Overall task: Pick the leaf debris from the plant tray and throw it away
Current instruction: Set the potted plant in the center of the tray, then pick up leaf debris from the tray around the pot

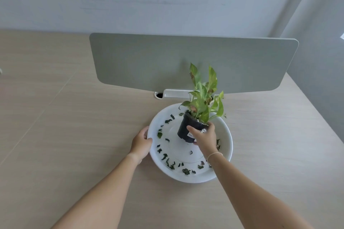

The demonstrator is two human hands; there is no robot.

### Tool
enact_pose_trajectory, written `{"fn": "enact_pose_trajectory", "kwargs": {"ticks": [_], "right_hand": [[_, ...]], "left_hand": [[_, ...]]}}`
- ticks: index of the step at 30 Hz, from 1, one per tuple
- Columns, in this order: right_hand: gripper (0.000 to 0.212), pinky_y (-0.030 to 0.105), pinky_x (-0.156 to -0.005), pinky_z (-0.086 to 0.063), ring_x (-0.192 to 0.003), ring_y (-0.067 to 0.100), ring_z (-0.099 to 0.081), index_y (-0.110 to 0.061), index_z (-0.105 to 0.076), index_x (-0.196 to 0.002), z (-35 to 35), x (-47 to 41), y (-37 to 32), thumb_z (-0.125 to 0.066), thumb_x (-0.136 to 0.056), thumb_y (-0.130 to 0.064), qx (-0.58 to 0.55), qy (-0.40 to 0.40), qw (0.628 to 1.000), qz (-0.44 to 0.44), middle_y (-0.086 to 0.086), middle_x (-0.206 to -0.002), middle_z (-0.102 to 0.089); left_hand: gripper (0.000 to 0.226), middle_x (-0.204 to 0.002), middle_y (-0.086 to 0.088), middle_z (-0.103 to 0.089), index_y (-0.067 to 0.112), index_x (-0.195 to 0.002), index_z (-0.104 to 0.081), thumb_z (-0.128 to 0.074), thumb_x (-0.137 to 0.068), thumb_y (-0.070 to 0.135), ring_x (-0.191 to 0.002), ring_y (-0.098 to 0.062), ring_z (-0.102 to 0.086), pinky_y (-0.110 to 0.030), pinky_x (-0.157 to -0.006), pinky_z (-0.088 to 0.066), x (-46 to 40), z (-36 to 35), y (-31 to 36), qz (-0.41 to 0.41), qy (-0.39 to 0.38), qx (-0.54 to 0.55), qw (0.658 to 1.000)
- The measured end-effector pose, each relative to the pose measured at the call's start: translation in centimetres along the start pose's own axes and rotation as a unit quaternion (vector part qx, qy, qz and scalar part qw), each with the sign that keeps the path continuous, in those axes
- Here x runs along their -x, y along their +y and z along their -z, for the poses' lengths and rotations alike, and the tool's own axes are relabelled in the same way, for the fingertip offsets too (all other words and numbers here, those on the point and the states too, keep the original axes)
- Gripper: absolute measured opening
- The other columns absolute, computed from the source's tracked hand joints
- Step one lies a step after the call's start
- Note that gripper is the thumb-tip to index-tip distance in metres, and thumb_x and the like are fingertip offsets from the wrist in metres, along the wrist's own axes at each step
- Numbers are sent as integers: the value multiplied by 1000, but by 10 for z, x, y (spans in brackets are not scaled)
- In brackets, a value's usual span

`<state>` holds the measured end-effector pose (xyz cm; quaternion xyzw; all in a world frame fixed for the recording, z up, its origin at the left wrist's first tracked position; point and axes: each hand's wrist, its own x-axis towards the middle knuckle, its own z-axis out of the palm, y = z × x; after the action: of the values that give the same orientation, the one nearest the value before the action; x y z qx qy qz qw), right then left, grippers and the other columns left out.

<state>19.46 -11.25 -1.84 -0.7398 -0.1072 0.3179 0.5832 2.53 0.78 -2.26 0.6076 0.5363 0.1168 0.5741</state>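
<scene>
The right hand (203, 136) is gripping the tilted black pot (187, 128), its white label (190, 135) unreadable; the left hand (141, 143) is gripping the plant tray (226, 135) rim.

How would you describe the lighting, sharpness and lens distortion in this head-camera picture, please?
Head view: soft, even light with faint shadows and no strong glare on the white tray; the leaf debris and potted plant look slightly soft; wide-angle bending curves the desk divider and table edges.
</scene>
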Motion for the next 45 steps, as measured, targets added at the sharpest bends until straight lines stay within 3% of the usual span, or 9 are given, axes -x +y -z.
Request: {"fn": "enact_pose_trajectory", "kwargs": {"ticks": [6, 13, 18, 21, 24, 28, 33, 37, 45], "right_hand": [[66, 28, -90, -50, -110, 10, -55, -33, -39, -121, 3, 12, 10, -78, -70, -19, 94, -46, 986, 133, -9, -119, -52], [71, 42, -98, -49, -114, 14, -52, -55, -32, -111, 5, 12, 25, -81, -66, -32, 161, -57, 977, 131, -6, -118, -49], [81, 43, -101, -47, -120, 14, -49, -44, -30, -130, 5, 13, 24, -80, -68, -27, 153, -63, 977, 131, -13, -120, -41], [74, 39, -97, -50, -123, 14, -48, -55, -29, -118, 9, 14, 24, -78, -71, -27, 162, -69, 976, 128, -15, -118, -42], [65, 29, -83, -53, -127, 19, -48, -37, -36, -126, 15, 15, 25, -75, -76, -25, 183, -69, 974, 114, -8, -123, -48], [85, 34, -100, -46, -132, 20, -43, -27, -20, -147, 28, 18, 22, -72, -79, -30, 235, -61, 963, 120, 1, -144, -43], [68, 26, -98, -41, -127, 18, -48, -19, -26, -147, 45, 22, 12, -60, -88, -22, 349, -64, 926, 130, 5, -145, -42], [54, 30, -97, -44, -125, 20, -49, -16, -39, -142, 51, 24, 10, -52, -90, -17, 437, -68, 891, 105, 4, -142, -47], [35, 32, -98, -38, -106, 25, -60, -13, -58, -115, 52, 31, 24, -49, -86, -30, 639, -71, 755, 131, 4, -109, -66]], "left_hand": [[58, -129, -7, -58, 20, -143, -40, -41, -90, -2, -100, -20, -57, -26, -74, -48, 4, -2, 4, -14, 3, 23, 1000], [52, -111, -2, -65, 23, -126, -56, -40, -83, -3, -89, -15, -62, -23, -61, -50, 4, -2, 5, -20, 2, 8, 1000], [56, -117, -4, -65, 23, -132, -52, -40, -82, -1, -95, -21, -64, -25, -58, -50, 6, 1, 7, -12, 1, 6, 1000], [57, -115, -7, -66, 22, -133, -52, -40, -82, 0, -96, -26, -66, -25, -56, -50, 5, 1, 7, -13, 2, -4, 1000], [53, -109, -5, -65, 20, -130, -52, -39, -84, 0, -95, -27, -66, -34, -63, -58, 8, 1, 9, -12, 7, -11, 1000], [56, -94, -2, -62, 23, -134, -49, -39, -86, -2, -91, -29, -64, -37, -70, -56, 13, 0, 7, -9, 22, -18, 1000], [53, -114, -7, -64, 16, -129, -57, -41, -82, -2, -97, -22, -58, -31, -78, -48, 22, 2, 7, -65, 56, -138, 987], [54, -140, -10, -44, 16, -140, -46, -41, -88, 4, -127, -28, -46, -38, -101, -44, 26, -1, 6, -100, 75, -268, 955], [46, -133, -7, -51, 19, -137, -51, -43, -92, 16, -124, -28, -46, -34, -103, -37, 36, -19, 6, -163, 57, -497, 851]]}}
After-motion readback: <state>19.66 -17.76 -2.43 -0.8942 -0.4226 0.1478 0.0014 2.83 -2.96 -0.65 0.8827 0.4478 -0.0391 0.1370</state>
